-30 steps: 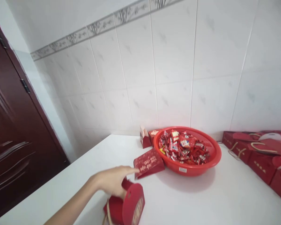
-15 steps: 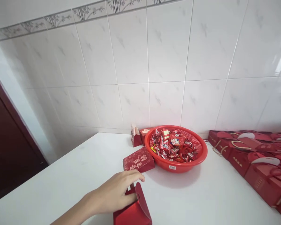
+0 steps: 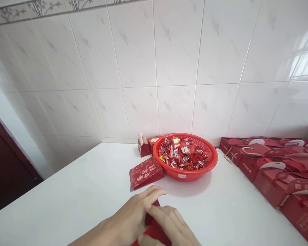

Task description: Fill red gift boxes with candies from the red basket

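A small red gift box (image 3: 155, 234) sits at the front of the white table, largely covered by my hands. My left hand (image 3: 133, 212) reaches in from the lower left, its fingers bent over the top of the box. From the lower right my right hand (image 3: 170, 223) curls round the other side, fingers meeting the left ones at the top and thumb in front. Just beyond them lies a flat dark-red carton (image 3: 146, 173) with pale lettering. A red plastic basket (image 3: 186, 176) of wrapped sweets (image 3: 182, 153) stands behind, to the right.
Rows of red handled gift boxes (image 3: 272, 181) fill the right side of the table. Against the tiled wall (image 3: 174, 109) stand a small pink-and-red box (image 3: 143, 145) and another red box (image 3: 153, 140). The white table (image 3: 74, 194) stretches left to its slanting edge.
My right hand has come into view and closed over the gift box from the right. My left hand stays at the box top. The view has turned slightly right.
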A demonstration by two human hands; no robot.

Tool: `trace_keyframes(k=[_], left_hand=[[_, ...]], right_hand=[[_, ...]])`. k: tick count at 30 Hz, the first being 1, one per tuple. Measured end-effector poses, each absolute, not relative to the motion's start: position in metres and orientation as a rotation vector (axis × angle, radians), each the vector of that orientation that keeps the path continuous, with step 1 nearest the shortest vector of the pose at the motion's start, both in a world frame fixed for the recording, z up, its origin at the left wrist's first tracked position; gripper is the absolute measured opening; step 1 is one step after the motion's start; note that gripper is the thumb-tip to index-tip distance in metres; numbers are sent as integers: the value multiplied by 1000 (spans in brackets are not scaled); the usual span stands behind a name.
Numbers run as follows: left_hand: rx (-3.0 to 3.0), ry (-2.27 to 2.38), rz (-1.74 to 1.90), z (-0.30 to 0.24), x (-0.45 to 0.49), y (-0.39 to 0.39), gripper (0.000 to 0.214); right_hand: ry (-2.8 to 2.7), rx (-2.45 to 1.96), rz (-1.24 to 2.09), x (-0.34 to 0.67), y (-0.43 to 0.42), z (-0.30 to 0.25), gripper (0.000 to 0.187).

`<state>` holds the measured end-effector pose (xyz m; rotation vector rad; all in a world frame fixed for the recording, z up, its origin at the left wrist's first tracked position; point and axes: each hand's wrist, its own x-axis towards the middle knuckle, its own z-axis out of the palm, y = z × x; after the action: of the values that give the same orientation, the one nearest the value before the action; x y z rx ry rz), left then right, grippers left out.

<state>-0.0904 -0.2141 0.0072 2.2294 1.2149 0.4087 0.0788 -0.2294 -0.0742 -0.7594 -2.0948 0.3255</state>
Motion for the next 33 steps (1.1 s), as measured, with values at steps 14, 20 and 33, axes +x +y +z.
trace_keyframes(k=[14,20,33], left_hand=[[1934,1154,772,-15,-109,-194,56],[1687,1225,791,0,-100,-195,52],[1643,1432,894,5,-118,-178,38]], right_hand=[[-2057,-329,-368,85,-193,-35,40],[-2276,-415,-240,102,-187,-29,44],[-2318,-476,0,121,-177,-27,39]])
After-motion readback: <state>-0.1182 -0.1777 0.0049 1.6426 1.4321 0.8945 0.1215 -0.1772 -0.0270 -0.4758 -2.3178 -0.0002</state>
